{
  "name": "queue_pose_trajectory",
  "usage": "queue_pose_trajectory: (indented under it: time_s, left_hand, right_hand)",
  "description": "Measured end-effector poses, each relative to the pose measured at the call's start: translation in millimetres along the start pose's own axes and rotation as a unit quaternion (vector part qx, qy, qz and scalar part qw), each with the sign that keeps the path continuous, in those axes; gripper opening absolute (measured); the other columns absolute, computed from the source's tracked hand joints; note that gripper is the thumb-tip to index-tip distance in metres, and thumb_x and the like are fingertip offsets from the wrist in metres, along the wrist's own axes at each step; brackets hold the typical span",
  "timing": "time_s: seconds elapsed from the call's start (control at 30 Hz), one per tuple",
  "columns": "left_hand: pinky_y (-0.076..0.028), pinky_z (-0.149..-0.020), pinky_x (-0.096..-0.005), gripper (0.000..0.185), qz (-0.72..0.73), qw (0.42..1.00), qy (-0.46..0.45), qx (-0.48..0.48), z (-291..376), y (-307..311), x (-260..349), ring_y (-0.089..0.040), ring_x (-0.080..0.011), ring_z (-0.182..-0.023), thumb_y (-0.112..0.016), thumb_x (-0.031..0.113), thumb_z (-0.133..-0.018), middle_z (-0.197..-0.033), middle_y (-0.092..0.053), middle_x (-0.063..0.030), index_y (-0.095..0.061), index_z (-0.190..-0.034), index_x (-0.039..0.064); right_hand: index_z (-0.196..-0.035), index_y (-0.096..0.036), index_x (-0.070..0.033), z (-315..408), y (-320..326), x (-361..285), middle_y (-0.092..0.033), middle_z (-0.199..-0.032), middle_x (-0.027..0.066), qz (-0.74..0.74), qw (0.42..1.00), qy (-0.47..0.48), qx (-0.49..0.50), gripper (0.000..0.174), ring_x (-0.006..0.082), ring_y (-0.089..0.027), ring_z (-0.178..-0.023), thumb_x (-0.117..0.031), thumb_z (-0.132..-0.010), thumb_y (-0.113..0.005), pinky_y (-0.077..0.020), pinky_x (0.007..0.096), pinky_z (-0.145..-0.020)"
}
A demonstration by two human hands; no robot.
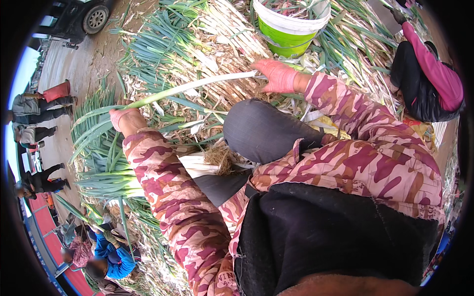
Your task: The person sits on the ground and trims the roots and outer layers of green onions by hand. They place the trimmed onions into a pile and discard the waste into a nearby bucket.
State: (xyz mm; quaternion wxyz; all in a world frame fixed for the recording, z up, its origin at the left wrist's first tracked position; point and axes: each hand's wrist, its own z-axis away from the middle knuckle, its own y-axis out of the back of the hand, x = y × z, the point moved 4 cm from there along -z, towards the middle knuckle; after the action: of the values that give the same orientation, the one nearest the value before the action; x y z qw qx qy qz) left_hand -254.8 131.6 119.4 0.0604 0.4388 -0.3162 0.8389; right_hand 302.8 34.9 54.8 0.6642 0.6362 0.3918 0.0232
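Note:
My left hand, wrapped in pinkish-red tape, is closed around the green upper part of a long Welsh onion. Its white shank stretches across to my right hand, taped the same way. There the fingers and thumb are spread around the root end; whether they grip it cannot be told. A thin greyish strip shows by that palm. Beneath the shank lie many unpeeled onions with dry brown skins. A bundle of clean white onions, roots facing my knee, lies beside my left forearm.
A green and white bucket holding plant scraps stands ahead. My grey-clad knee rises between my arms. A person in pink sits at right; others work at lower left. People stand on the road, and a vehicle is beyond.

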Motion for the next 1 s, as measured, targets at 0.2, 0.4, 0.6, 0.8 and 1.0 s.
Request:
queue_pose_trajectory:
  time_s: [0.2,0.4,0.6,0.8,1.0]
  left_hand:
    - [-0.052,-0.092,-0.0514,0.089,-0.039,0.998,-0.034,0.043,35.6,-21.5,-3.5,-0.060,-0.0303,-0.101,-0.084,0.062,-0.080,-0.123,-0.061,-0.0095,-0.048,-0.145,0.014]
    - [-0.044,-0.108,-0.0548,0.086,-0.091,0.993,0.060,0.053,-2.3,20.5,-5.4,-0.051,-0.0306,-0.122,-0.080,0.070,-0.079,-0.128,-0.061,-0.0095,-0.053,-0.138,0.013]
    - [-0.053,-0.063,-0.0383,0.078,0.049,0.987,0.079,-0.133,54.1,-12.5,-31.7,-0.055,-0.0261,-0.070,-0.071,0.078,-0.080,-0.090,-0.058,-0.0099,-0.056,-0.112,0.008]
    - [-0.031,-0.048,-0.0301,0.055,-0.047,0.993,-0.050,-0.091,100.1,-29.8,-49.8,-0.037,-0.0123,-0.054,-0.055,0.067,-0.100,-0.065,-0.041,0.0045,-0.059,-0.094,0.012]
    - [-0.029,-0.045,-0.0302,0.046,-0.065,0.987,-0.144,-0.038,38.1,12.4,57.5,-0.033,-0.0136,-0.047,-0.058,0.056,-0.101,-0.060,-0.037,0.0040,-0.054,-0.090,0.011]
  right_hand:
    - [-0.132,-0.058,-0.003,-55.6,-37.4,22.4,-0.066,-0.124,0.0188,-0.270,0.933,-0.162,-0.175,0.052,0.0341,-0.065,-0.116,-0.037,-0.095,-0.070,-0.0511,0.0426,-0.099]
    - [-0.138,-0.058,-0.005,-39.8,-69.4,9.4,-0.066,-0.125,0.0210,-0.025,0.987,-0.012,-0.161,0.062,0.0394,-0.068,-0.111,-0.044,-0.091,-0.073,-0.0521,0.0483,-0.099]
    - [-0.118,-0.071,-0.002,-35.3,-50.1,15.8,-0.074,-0.100,0.0142,-0.270,0.940,-0.105,-0.181,0.051,0.0219,-0.068,-0.091,-0.044,-0.091,-0.075,-0.0532,0.0360,-0.083]
    - [-0.120,-0.069,-0.001,-5.8,-45.9,-29.3,-0.074,-0.103,0.0226,-0.221,0.961,-0.057,-0.157,0.047,0.0361,-0.071,-0.096,-0.040,-0.095,-0.067,-0.0543,0.0419,-0.088]
    - [-0.120,-0.072,-0.005,162.4,-72.3,89.6,-0.074,-0.109,0.0219,0.104,0.832,-0.201,-0.506,0.045,0.0411,-0.070,-0.104,-0.036,-0.090,-0.060,-0.0549,0.0474,-0.093]
